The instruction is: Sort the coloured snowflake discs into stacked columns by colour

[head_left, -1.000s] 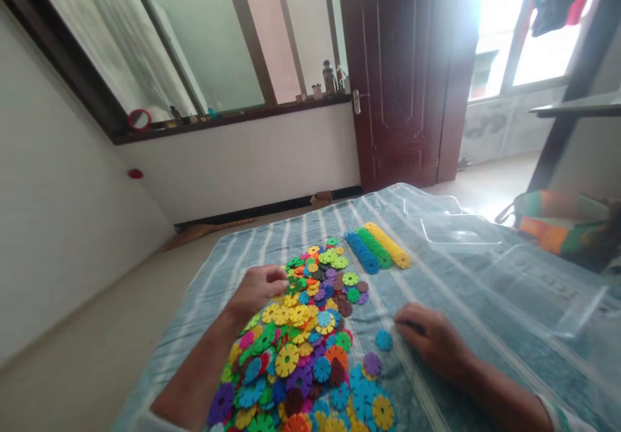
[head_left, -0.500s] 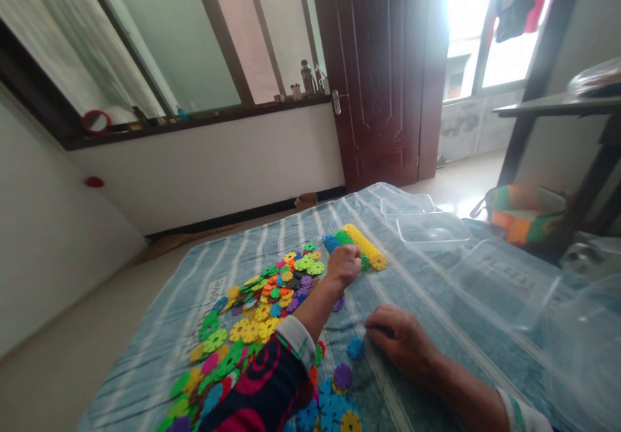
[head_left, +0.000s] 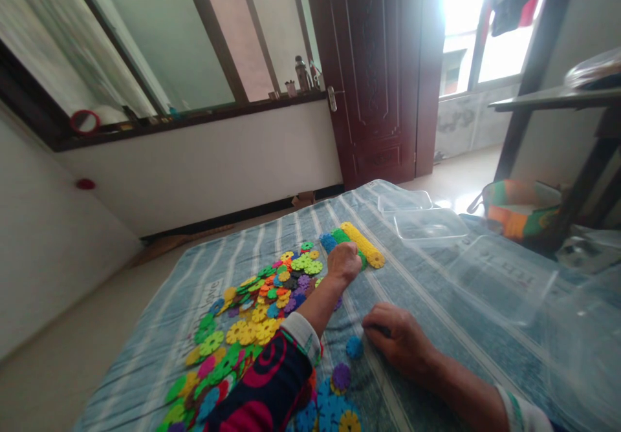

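My left hand (head_left: 345, 260) is stretched forward over the bed, fingers curled down at the near end of the blue row of discs (head_left: 328, 243). It covers part of the green row (head_left: 362, 260), and whatever its fingertips hold is hidden. Just right of these lies a yellow row of notched plastic discs (head_left: 363, 244). My right hand (head_left: 395, 335) rests on the striped sheet with curled fingers, nothing visible in it. Close to its fingertips are a loose blue disc (head_left: 354, 347) and a purple disc (head_left: 341, 376). A pile of mixed-colour discs (head_left: 262, 312) spreads left of and under my left forearm.
Clear plastic boxes (head_left: 429, 226) and a larger clear container (head_left: 502, 280) stand on the right of the bed (head_left: 194, 264). Beyond them is an orange and green bag (head_left: 521, 209). A dark red door (head_left: 373, 76) and a window ledge are at the back.
The view has shifted slightly. My left hand stays at the rows with its fingers curled a little more; my right hand rests in the same place.
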Tool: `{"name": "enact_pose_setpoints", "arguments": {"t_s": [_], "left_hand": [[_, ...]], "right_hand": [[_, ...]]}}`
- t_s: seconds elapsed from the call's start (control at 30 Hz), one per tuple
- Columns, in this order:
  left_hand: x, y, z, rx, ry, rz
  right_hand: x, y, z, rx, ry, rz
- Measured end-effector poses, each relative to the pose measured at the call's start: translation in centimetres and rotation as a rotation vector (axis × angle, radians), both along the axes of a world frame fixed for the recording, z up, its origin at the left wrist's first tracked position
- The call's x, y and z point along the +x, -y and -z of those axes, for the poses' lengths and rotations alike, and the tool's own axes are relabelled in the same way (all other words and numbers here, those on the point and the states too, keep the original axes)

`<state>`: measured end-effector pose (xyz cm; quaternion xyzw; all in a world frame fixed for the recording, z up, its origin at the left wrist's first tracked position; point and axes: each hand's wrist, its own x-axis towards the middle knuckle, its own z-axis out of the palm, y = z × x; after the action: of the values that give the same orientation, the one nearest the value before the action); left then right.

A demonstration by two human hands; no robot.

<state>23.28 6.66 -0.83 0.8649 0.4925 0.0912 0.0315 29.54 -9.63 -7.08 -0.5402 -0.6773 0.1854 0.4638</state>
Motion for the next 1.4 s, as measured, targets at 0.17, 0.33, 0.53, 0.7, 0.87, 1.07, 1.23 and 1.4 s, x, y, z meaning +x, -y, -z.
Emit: {"name": "enact_pose_setpoints", "arguments": {"t_s": [0.17, 0.33, 0.53, 0.7, 0.87, 1.07, 1.23, 1.4], "left_hand": [[-0.4, -0.5, 0.3, 0.053, 0.012, 0.060], [-1.4, -0.3, 0.5, 0.075, -0.001, 0.137], [-1.4, 0.5, 0.9, 0.092, -0.030, 0.228], [-1.0, 0.2, 1.1, 0.096, -0.053, 0.236], [-0.9, 0.2, 0.8, 0.101, -0.075, 0.251], [-2.2, 1.3, -0.1, 0.106, -0.091, 0.231], [-7.8, 0.9, -2.8, 0.082, -0.144, 0.074], [-18.1, -1.0, -6.4, -0.034, -0.251, -0.218]], "right_hand": [[0.0, 0.0, 0.1, 0.001, 0.010, -0.001], [0.0, -0.1, 0.2, 0.006, 0.031, 0.000], [0.1, 0.0, 0.0, 0.012, 0.056, -0.003], [0.1, 0.0, -0.1, 0.004, 0.051, -0.001], [0.1, 0.0, -0.2, -0.006, 0.057, -0.004], [0.2, 0.4, 0.0, -0.046, 0.058, -0.018], [0.3, 0.9, 0.2, -0.086, 0.030, -0.037], [0.3, 1.1, 0.3, -0.081, 0.006, -0.043]]}}
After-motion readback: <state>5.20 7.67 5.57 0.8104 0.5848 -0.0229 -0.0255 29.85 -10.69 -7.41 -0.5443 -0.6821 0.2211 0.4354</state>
